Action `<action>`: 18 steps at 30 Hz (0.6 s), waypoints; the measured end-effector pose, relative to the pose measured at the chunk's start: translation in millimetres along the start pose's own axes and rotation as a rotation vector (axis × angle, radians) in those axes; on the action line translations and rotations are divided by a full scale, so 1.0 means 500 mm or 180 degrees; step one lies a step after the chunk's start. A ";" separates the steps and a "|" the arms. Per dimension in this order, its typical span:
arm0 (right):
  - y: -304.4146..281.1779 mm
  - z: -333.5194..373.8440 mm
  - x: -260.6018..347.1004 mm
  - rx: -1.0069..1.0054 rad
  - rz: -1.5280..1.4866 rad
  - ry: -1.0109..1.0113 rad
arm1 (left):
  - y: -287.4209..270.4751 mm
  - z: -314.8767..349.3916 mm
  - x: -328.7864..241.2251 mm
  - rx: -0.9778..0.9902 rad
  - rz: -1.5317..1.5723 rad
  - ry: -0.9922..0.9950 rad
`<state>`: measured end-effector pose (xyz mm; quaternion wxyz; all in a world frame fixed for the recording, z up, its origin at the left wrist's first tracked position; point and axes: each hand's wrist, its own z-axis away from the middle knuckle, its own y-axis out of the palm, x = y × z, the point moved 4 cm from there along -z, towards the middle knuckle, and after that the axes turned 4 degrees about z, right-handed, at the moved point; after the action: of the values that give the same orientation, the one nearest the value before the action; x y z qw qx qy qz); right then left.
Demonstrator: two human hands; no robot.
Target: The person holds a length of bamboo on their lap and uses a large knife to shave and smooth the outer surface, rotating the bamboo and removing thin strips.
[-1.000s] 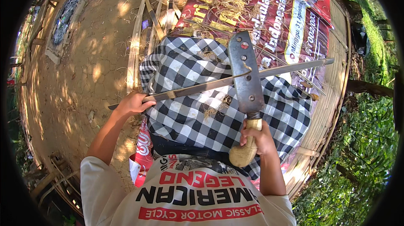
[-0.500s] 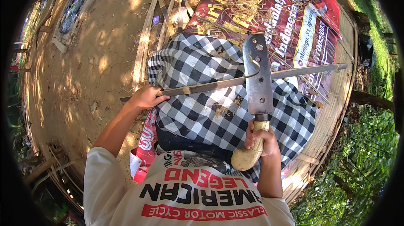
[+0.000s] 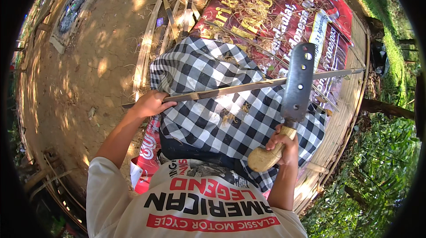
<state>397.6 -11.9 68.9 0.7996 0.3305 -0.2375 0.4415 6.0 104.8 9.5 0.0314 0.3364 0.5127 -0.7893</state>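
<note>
My left hand (image 3: 150, 103) is closed round the left end of a long bamboo strip (image 3: 230, 90). The strip slants across my lap and rises a little toward the right. In my right hand (image 3: 285, 145) is the pale wooden handle of a machete (image 3: 296, 82) with a broad dark blade and several round holes. Its blade points away from me and crosses over the strip's right part; whether the edge touches it I cannot tell. A black-and-white checked cloth (image 3: 208, 127) covers my legs under the strip, with a few thin shavings on it.
A dark red banner (image 3: 248, 29) strewn with curly shavings lies ahead, over a bamboo slat platform (image 3: 344, 118) reaching along the right. More bamboo strips (image 3: 148, 43) lie ahead on the left. Beyond them is bare earth with a framed ash pit (image 3: 77, 5). Green plants grow at the right.
My right hand has moved the machete to the right along the strip, its blade now tilted rightward. The thin curl that was at the blade no longer shows there. My left hand keeps its hold.
</note>
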 end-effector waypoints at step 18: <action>0.015 0.004 -0.011 0.0147 -0.0390 -0.0068 | 0.001 0.006 0.007 0.0193 0.0061 -0.0300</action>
<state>388.1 -13.6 69.2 0.8148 0.3674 -0.2151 0.3935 2.0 102.8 7.8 0.0529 0.3046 0.4833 -0.8191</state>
